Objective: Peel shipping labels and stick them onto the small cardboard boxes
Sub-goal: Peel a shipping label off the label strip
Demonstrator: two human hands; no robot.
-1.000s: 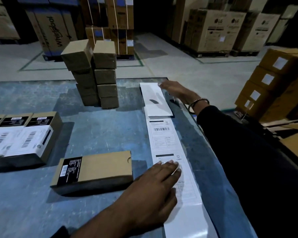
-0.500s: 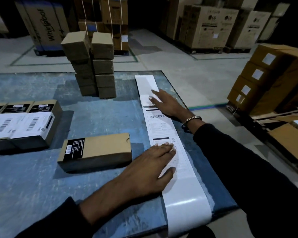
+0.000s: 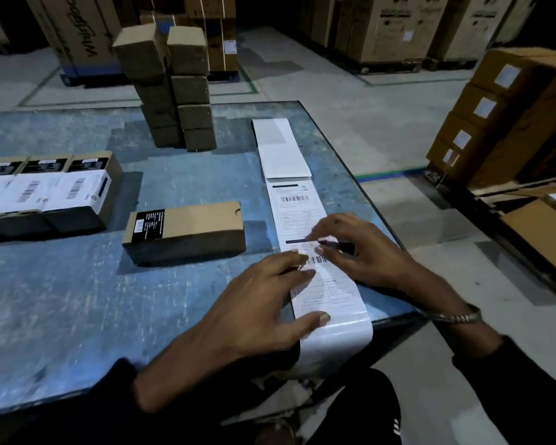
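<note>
- The left hand [image 3: 264, 303] lies flat on the label strip [image 3: 305, 220], fingers straight, thumb on its near end, pressing it to the desk [image 3: 77, 300].
- The right hand [image 3: 363, 252] sits just beyond, fingertips curled at the top edge of the near label [image 3: 329, 290]; whether it has already pinched a corner is too blurred to tell.
- The strip's long axis runs away from the person along the desk's right edge, so peeling would likely go lengthwise, towards the person.
- The unlabelled box [image 3: 187, 229] lies just left of the strip, nearer the left hand, long side across.
- Labelled boxes [image 3: 61, 191] sit further left; a box stack [image 3: 174, 85] stands behind.
</note>
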